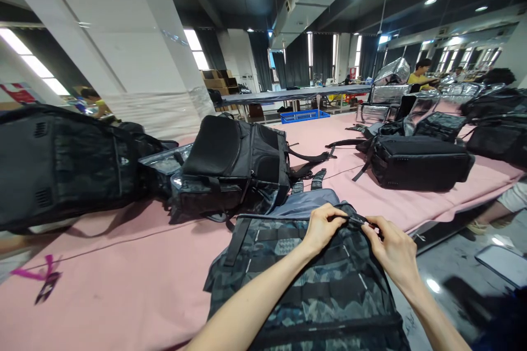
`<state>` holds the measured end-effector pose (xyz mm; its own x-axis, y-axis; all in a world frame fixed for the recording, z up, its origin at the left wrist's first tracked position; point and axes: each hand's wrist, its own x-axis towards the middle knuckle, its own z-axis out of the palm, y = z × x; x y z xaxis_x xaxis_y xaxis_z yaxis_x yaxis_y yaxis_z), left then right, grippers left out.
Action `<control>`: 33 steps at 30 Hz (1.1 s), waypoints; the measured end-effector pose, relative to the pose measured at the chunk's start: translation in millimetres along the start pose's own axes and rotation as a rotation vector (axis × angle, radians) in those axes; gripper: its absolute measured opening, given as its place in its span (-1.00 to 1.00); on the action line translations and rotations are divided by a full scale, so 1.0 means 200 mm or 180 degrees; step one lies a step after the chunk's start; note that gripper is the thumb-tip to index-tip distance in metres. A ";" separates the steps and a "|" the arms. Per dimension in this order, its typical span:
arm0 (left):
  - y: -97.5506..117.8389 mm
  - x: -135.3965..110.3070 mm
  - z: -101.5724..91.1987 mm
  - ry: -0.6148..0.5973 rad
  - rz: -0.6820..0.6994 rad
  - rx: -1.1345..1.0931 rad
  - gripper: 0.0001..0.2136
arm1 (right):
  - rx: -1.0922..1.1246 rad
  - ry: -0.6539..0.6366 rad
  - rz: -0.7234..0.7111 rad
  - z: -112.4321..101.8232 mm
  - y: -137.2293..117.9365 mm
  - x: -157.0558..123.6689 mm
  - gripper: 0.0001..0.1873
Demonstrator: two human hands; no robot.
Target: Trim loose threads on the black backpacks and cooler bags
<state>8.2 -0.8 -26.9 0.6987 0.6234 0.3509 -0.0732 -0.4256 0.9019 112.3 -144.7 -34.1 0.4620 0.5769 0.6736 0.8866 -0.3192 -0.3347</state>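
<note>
Head view showed the left hand [323, 226] and right hand [391, 247] with fingers pinched shut on a zipper pull [362, 221] atop the near camouflage backpack [313, 285].

The dark camo backpack [313, 285] lies flat on the near edge of the pink tabletop [123, 285]. Its zipper [359, 221] sits at the top.
</note>
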 end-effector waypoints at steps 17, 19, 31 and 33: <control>0.00 0.02 -0.01 -0.0120 -0.0296 -0.0332 -0.88 | 0.1918 -0.0510 0.1110 0.05 0.04 0.05 -0.62; -0.01 0.03 -0.02 -0.0151 -0.0570 -0.0580 -0.85 | 0.2279 -0.0436 0.1253 0.05 0.06 0.05 -0.60; -0.03 0.04 -0.03 -0.0198 -0.0553 -0.0636 -0.87 | 0.0128 -0.0010 -0.0138 0.04 -0.02 0.04 -0.68; -0.03 0.04 -0.03 -0.0190 -0.0543 -0.0600 -0.88 | 0.0097 0.0017 -0.0191 0.05 -0.02 0.05 -0.70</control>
<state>9.3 10.2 -28.2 0.7527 0.6335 0.1792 -0.0781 -0.1843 0.9798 113.6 -130.5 -32.2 0.4079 0.5901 0.6967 0.9130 -0.2610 -0.3135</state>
